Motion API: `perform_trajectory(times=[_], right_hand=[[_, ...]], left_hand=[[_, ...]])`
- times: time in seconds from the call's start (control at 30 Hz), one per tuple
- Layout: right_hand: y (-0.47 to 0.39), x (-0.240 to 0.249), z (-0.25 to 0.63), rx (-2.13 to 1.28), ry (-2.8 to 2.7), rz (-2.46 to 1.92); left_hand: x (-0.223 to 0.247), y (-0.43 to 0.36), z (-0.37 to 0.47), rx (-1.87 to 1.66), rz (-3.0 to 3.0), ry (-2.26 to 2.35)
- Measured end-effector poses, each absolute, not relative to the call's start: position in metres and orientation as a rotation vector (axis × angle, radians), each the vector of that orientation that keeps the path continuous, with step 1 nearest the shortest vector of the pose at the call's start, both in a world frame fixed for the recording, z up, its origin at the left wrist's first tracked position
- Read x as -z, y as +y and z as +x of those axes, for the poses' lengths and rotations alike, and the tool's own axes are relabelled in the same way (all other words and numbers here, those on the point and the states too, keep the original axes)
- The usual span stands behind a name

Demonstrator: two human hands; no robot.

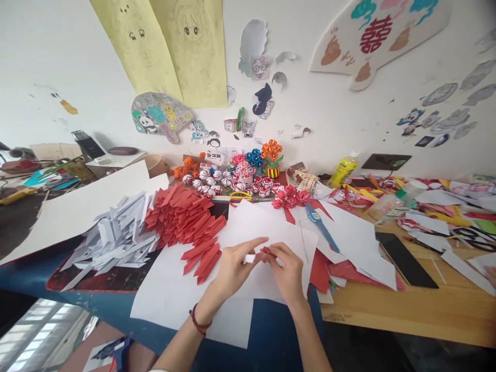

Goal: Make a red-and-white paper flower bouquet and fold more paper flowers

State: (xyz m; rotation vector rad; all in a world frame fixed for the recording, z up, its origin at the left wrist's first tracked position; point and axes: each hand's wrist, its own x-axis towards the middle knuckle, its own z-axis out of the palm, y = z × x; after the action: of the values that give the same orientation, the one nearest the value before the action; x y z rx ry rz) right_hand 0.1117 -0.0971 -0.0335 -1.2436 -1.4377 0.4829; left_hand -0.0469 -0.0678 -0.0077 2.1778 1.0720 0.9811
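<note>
My left hand (234, 266), with a dark red cord bracelet on its wrist, is closed around a small white folded paper piece (249, 258); its index finger points out to the right. Close beside it, my right hand (284, 266) has its fingertips pinched together on something small and red, too small to make out. Both hands are above white paper sheets (232, 325). Left of them lie a heap of red folded paper strips (182, 214) and a heap of white folded paper strips (120, 232).
Behind are red-and-white paper balls (211, 181), yellow-handled scissors (240, 196) and a flower pot (272, 171). To the right lie a blue craft knife (322, 227), a black phone (406, 260), a clear bottle (387, 209) and paper scraps. Another person's hand (491, 274) shows at the right edge.
</note>
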Motion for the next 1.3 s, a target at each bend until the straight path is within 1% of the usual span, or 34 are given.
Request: perform_trajectory(times=[0.1, 0.17, 0.3, 0.47, 0.6, 0.67, 0.73, 0.83, 0.9, 0.97, 1.03, 1.17, 1.3], right_hand=[[-0.096, 0.041, 0.112, -0.477, -1.433, -1.276], [-0.096, 0.043, 0.111, -0.485, -1.426, -1.306], [-0.096, 0.044, 0.11, -0.516, -1.402, -1.313], [-0.095, 0.047, 0.108, -0.547, -1.362, -1.303], [-0.093, 0.051, 0.109, -0.503, -1.368, -1.312], [-0.092, 0.053, 0.111, -0.466, -1.354, -1.347], [-0.092, 0.055, 0.113, -0.425, -1.329, -1.384], [-0.092, 0.058, 0.115, -0.394, -1.334, -1.394], [-0.093, 0.058, 0.115, -0.396, -1.352, -1.387], [-0.094, 0.059, 0.113, -0.411, -1.352, -1.386], [-0.094, 0.061, 0.11, -0.435, -1.326, -1.38], [-0.094, 0.064, 0.106, -0.478, -1.261, -1.366], [-0.095, 0.064, 0.105, -0.511, -1.255, -1.365]], left_hand=[[0.017, -0.064, -0.042, -0.983, 2.51, 0.981], [0.023, -0.061, -0.04, -1.01, 2.593, 0.986], [0.03, -0.057, -0.038, -1.087, 2.586, 0.971], [0.031, -0.054, -0.036, -1.085, 2.605, 0.934], [0.022, -0.063, -0.034, -1.106, 2.375, 0.95], [0.017, -0.068, -0.04, -1.147, 2.16, 1.077], [0.012, -0.071, -0.058, -1.219, 1.944, 1.316], [0.004, -0.063, -0.108, -1.351, 1.717, 1.761], [-0.003, -0.05, -0.151, -1.388, 1.624, 2.156], [-0.011, -0.036, -0.193, -1.231, 1.543, 2.602], [-0.016, -0.025, -0.227, -1.013, 1.472, 2.875], [-0.011, -0.016, -0.259, -0.7, 1.509, 2.927], [0.001, -0.017, -0.262, -0.553, 1.474, 2.96]])
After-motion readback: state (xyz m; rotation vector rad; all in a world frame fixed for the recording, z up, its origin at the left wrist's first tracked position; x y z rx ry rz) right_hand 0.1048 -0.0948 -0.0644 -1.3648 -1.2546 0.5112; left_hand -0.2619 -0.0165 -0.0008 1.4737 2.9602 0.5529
